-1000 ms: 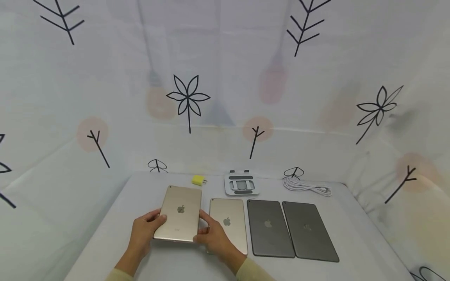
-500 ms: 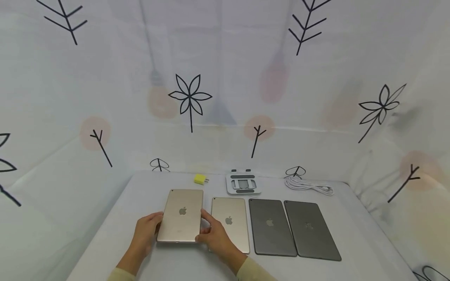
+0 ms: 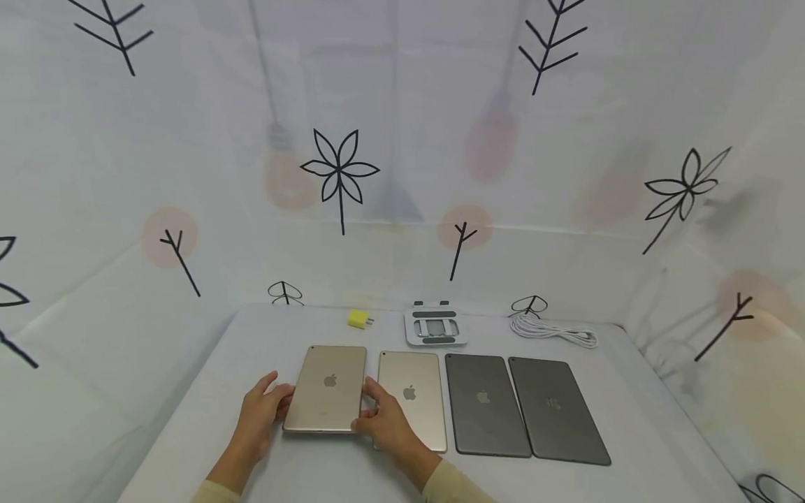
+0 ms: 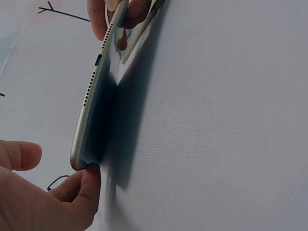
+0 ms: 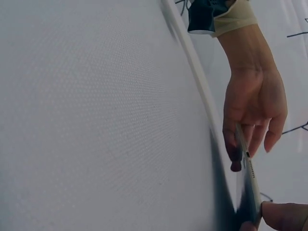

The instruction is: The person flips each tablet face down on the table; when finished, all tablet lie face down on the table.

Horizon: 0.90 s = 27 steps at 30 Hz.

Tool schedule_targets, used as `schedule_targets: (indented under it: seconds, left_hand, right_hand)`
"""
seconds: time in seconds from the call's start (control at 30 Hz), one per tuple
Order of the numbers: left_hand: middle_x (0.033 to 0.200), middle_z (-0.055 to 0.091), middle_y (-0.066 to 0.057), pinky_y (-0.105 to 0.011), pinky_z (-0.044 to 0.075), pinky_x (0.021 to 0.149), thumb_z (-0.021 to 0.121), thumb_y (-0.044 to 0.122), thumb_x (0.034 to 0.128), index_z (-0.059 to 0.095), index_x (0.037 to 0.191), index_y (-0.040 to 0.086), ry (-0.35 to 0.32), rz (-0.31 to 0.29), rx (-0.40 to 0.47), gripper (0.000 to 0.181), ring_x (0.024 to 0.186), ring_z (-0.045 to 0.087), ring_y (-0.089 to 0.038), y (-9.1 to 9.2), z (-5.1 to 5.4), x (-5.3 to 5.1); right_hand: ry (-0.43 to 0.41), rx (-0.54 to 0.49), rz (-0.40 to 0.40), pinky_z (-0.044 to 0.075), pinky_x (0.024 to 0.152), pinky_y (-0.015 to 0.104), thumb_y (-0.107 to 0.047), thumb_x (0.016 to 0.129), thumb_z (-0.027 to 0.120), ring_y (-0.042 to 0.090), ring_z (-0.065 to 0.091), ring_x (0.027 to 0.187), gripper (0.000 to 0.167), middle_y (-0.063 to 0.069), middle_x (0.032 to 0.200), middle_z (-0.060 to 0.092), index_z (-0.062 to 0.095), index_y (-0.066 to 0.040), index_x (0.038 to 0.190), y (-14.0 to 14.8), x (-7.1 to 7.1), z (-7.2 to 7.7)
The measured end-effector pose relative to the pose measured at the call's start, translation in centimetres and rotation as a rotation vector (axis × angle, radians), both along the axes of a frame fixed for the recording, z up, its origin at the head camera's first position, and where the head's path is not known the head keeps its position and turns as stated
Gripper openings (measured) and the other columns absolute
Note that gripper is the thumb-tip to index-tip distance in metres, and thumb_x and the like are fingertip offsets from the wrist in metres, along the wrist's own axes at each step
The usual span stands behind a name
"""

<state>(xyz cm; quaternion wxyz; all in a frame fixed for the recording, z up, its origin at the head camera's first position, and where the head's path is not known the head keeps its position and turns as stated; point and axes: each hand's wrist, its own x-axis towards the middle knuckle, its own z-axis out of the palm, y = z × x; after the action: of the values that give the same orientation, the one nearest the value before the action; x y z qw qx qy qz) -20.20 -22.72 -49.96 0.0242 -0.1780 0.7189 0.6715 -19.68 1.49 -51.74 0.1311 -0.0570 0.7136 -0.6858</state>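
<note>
A gold tablet (image 3: pixel 327 391), back upward, is between my two hands, its near edge raised off the table in the left wrist view. My right hand (image 3: pixel 391 423) pinches its right edge near the lower corner, thumb (image 5: pixel 284 215) on the back. The left hand (image 3: pixel 256 418) touches the left edge with its fingertips beneath; its thumb (image 4: pixel 24 155) stands apart from the tablet. Just right of it lies a second gold tablet (image 3: pixel 415 395), partly behind my right hand. Two dark grey tablets (image 3: pixel 483 419) (image 3: pixel 556 412) lie side by side farther right.
Along the back of the white table (image 3: pixel 195 412) are a yellow plug adapter (image 3: pixel 358 319), a silver-white folding stand (image 3: pixel 435 327) and a coiled white cable (image 3: pixel 552 331). A patterned white cloth (image 3: pixel 390 265) hangs behind the table and at both sides.
The held gold tablet has come down toward the table and slightly nearer to me. My left thumb has lifted off its back. The right hand keeps its pinch.
</note>
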Motion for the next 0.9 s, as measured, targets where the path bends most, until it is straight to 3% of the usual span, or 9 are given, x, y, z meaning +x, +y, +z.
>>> schedule_targets:
  seconds: [0.13, 0.2, 0.27, 0.33, 0.4, 0.47, 0.6, 0.77, 0.9]
  left_hand:
    - [0.128, 0.065, -0.024, -0.029, 0.054, 0.089, 0.053, 0.020, 0.1040, 0.015, 0.160, -0.003, -0.017, -0.041, -0.078, 0.072, 0.104, 0.066, -0.019, -0.2, 0.0, -0.2]
    - [0.129, 0.065, -0.025, -0.039, 0.051, 0.099, 0.053, 0.021, 0.1040, 0.015, 0.160, -0.003, -0.017, -0.059, -0.112, 0.073, 0.107, 0.066, -0.022, -0.2, 0.0, -0.2]
    - [0.131, 0.065, -0.025, -0.048, 0.046, 0.107, 0.053, 0.023, 0.1041, 0.015, 0.160, -0.003, -0.022, -0.072, -0.131, 0.073, 0.110, 0.066, -0.024, -0.3, 0.0, -0.3]
    - [0.133, 0.063, -0.026, -0.055, 0.040, 0.112, 0.053, 0.024, 0.1040, 0.014, 0.161, -0.002, -0.031, -0.083, -0.136, 0.073, 0.113, 0.065, -0.026, -0.4, -0.1, -0.3]
    - [0.136, 0.061, -0.026, -0.057, 0.037, 0.114, 0.053, 0.025, 0.1041, 0.013, 0.161, -0.002, -0.041, -0.088, -0.131, 0.074, 0.117, 0.064, -0.028, -0.4, -0.3, -0.2]
    - [0.138, 0.059, -0.027, -0.057, 0.036, 0.115, 0.052, 0.025, 0.1041, 0.012, 0.161, -0.002, -0.046, -0.091, -0.126, 0.075, 0.120, 0.062, -0.030, -0.5, -0.4, -0.2]
    - [0.138, 0.059, -0.027, -0.057, 0.037, 0.114, 0.052, 0.025, 0.1042, 0.012, 0.161, -0.002, -0.048, -0.087, -0.124, 0.074, 0.120, 0.062, -0.032, -0.4, -0.4, -0.3]
    - [0.136, 0.060, -0.028, -0.054, 0.042, 0.110, 0.051, 0.025, 0.1044, 0.013, 0.161, -0.003, -0.058, -0.073, -0.129, 0.073, 0.115, 0.064, -0.028, -0.3, -0.5, -0.3]
    - [0.133, 0.062, -0.026, -0.047, 0.048, 0.105, 0.052, 0.024, 0.1038, 0.014, 0.161, -0.002, -0.061, -0.059, -0.124, 0.073, 0.111, 0.064, -0.025, -0.3, -0.6, -0.2]
  right_hand:
    - [-0.014, 0.013, 0.012, 0.055, 0.069, 0.023, 0.014, 0.077, 0.071, 0.018, 0.062, 0.090, 0.091, 0.024, 0.154, 0.043, 0.028, 0.005, 0.157, -0.2, 0.0, 0.2]
    - [-0.022, 0.028, 0.022, 0.057, 0.085, 0.031, 0.011, 0.079, 0.071, 0.019, 0.062, 0.093, 0.090, 0.025, 0.155, 0.042, 0.026, 0.006, 0.157, -0.3, -0.1, 0.3]
    - [-0.024, 0.051, 0.023, 0.048, 0.107, 0.046, 0.006, 0.080, 0.071, 0.028, 0.063, 0.108, 0.090, 0.025, 0.155, 0.043, 0.024, 0.007, 0.157, -0.3, -0.1, 0.4]
    - [-0.028, 0.072, 0.024, 0.029, 0.118, 0.059, 0.001, 0.081, 0.071, 0.040, 0.054, 0.128, 0.089, 0.025, 0.155, 0.043, 0.024, 0.008, 0.157, -0.3, -0.1, 0.5]
    - [-0.034, 0.084, 0.020, 0.016, 0.119, 0.066, -0.001, 0.082, 0.070, 0.047, 0.038, 0.143, 0.089, 0.025, 0.155, 0.043, 0.024, 0.008, 0.157, -0.4, 0.0, 0.7]
    - [-0.043, 0.080, 0.021, 0.018, 0.119, 0.066, -0.002, 0.083, 0.070, 0.050, 0.029, 0.147, 0.088, 0.027, 0.155, 0.042, 0.023, 0.009, 0.157, -0.5, 0.2, 1.0]
    - [-0.060, 0.077, 0.026, 0.024, 0.117, 0.065, -0.003, 0.085, 0.069, 0.051, 0.038, 0.142, 0.087, 0.029, 0.156, 0.039, 0.022, 0.010, 0.157, -0.7, 0.5, 1.4]
    - [-0.092, 0.061, 0.032, 0.021, 0.118, 0.065, -0.005, 0.087, 0.068, 0.051, 0.031, 0.145, 0.085, 0.030, 0.158, 0.035, 0.020, 0.011, 0.156, -0.8, 0.7, 1.8]
    - [-0.105, 0.059, 0.045, 0.032, 0.115, 0.062, -0.006, 0.091, 0.065, 0.051, 0.034, 0.144, 0.083, 0.031, 0.159, 0.032, 0.018, 0.012, 0.156, -0.8, 0.8, 1.9]
